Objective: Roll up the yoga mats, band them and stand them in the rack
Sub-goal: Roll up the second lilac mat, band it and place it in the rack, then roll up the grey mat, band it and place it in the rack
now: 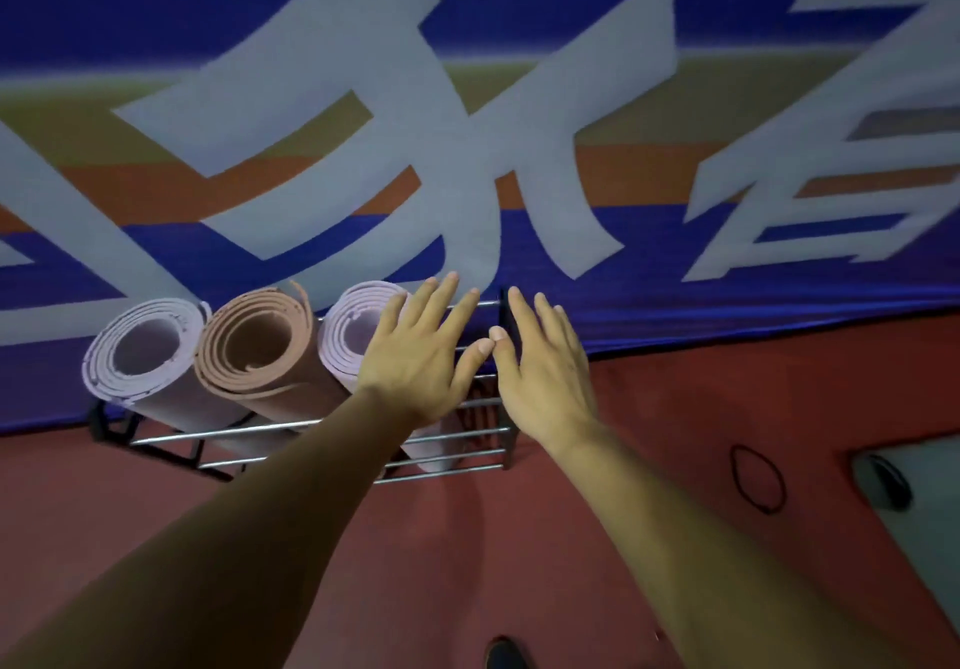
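Mats (140,356) (254,351) (348,330), three, rolled, in one rack (457,453); two flat hands (415,356) (545,377).

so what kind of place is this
Probably a gym or exercise studio: rolled yoga mats stand in a metal rack, the floor is a red sports-type surface, and a big printed banner covers the wall behind.

Left hand (415,356), in front of right half of rack (457,455): bare, thumbnail trimmed short. Right hand (545,372), just right of rack's end post: bare, nails likewise short. Forearms bare all way to frame edge. Dark rounded shoe toe (501,654) well below rack, blurred.
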`<state>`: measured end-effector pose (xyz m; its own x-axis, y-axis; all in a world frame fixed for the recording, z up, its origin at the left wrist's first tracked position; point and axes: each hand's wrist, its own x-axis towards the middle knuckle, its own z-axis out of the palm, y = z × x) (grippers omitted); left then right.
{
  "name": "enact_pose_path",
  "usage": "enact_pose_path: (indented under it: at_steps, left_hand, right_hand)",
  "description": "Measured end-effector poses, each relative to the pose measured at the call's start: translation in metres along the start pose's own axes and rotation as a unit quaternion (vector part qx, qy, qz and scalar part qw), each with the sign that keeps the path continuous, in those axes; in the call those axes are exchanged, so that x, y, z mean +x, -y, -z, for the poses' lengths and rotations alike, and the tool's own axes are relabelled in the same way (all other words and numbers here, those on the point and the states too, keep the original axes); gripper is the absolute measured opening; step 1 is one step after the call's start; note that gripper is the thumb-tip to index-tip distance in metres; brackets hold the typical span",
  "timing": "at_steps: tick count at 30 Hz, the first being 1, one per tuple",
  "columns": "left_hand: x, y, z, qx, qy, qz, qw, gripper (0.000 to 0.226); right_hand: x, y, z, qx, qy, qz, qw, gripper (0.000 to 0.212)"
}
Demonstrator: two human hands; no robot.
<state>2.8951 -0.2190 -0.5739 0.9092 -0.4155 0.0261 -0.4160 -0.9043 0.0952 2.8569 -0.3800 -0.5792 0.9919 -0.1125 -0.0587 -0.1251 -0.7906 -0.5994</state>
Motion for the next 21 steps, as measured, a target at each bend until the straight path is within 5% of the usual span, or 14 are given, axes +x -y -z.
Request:
enact_pose_path:
  at_steps: [9, 21]
  left_hand:
    - [-0.046, -0.175, 0.025, -0.042, -0.008, -0.129, 0.991, 0.08]
    - [-0.187, -0.493, 0.02, -0.08, 0.042, -0.307, 0.947, 0.081]
  right_hand:
    - [-0.153, -0.096, 0.098, -0.028, -0.115, -0.13, 0.984, 0.06]
    - [-0.44, -0.257, 0.238, -0.031, -0.219, -0.316, 0.923, 0.059]
